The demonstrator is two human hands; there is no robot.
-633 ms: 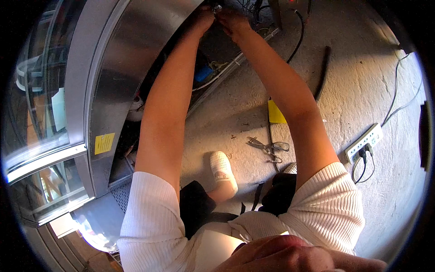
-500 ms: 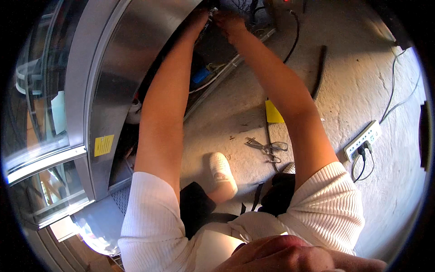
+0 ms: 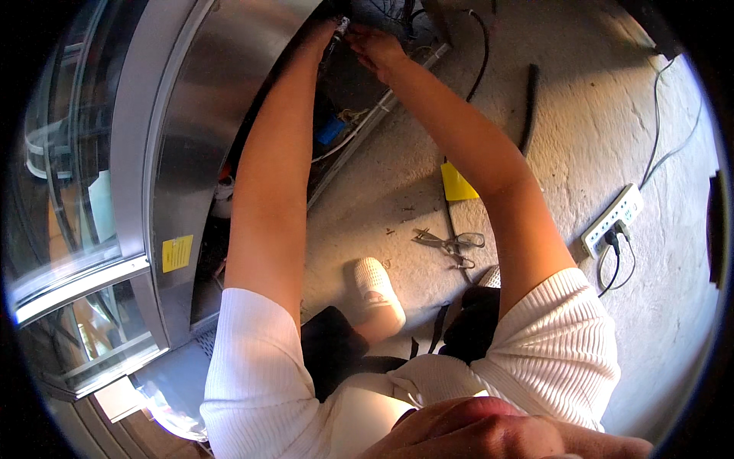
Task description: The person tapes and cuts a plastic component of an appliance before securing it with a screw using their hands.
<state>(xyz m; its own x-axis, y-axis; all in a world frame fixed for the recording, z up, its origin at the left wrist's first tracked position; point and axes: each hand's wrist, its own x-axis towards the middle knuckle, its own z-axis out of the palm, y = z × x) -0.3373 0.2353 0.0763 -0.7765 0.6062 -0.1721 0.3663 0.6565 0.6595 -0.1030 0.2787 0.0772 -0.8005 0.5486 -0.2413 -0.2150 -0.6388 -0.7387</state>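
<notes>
Both my arms reach forward into the dark open base of a metal cabinet (image 3: 206, 84). My left hand (image 3: 327, 34) is in shadow at the top, its fingers closed around a small, shiny silvery piece (image 3: 342, 26) whose kind I cannot make out. Close beside it on the right, my right hand (image 3: 376, 49) has its fingers bent together at the same piece; what they pinch is hidden. Dark wiring (image 3: 394, 11) lies just beyond the hands. Inside the base nearer me are a blue part (image 3: 330, 130) and a pale cable (image 3: 348, 144).
A metal rail (image 3: 359, 122) edges the cabinet base. On the concrete floor lie a black tube (image 3: 530, 111), a yellow paper (image 3: 459, 182), a grey looped tool or spectacles (image 3: 451, 239), and a white power strip (image 3: 614, 220) with cords. Glass panes (image 3: 69, 168) stand left.
Both hands stay together at the silvery piece and appear slightly further left. The whole view has shifted a little. My right hand shows more clearly now.
</notes>
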